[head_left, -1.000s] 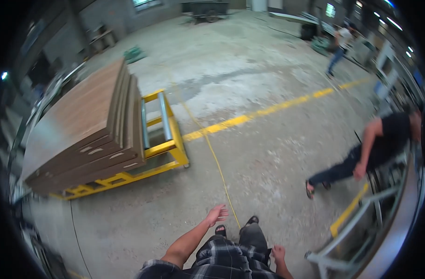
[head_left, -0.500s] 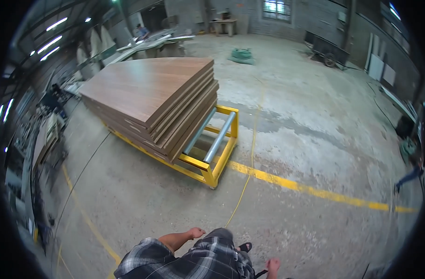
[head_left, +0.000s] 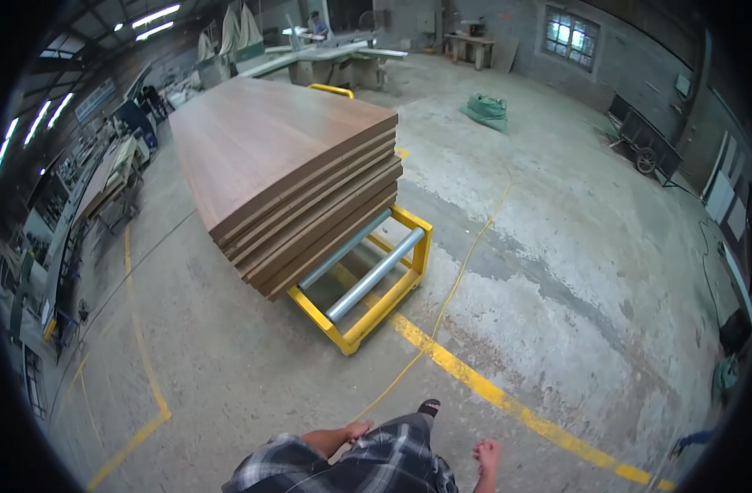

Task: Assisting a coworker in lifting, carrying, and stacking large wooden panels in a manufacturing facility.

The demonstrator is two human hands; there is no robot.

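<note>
Fingers of the right hand fold into a loose curl with nothing seen in them; the left hand hangs just beside the checked shirt, too small to tell whether its fingers are open or closed. One sandalled foot is set forward, so the step in hand looks like walking with hands free. Past a yellow cable stands a yellow roller cart, and on it lies the stack of brown boards, well apart from both hands. Handling it would call first for closing that gap, then for spreading both hands along the edges. Farther off sits a green sack
</note>
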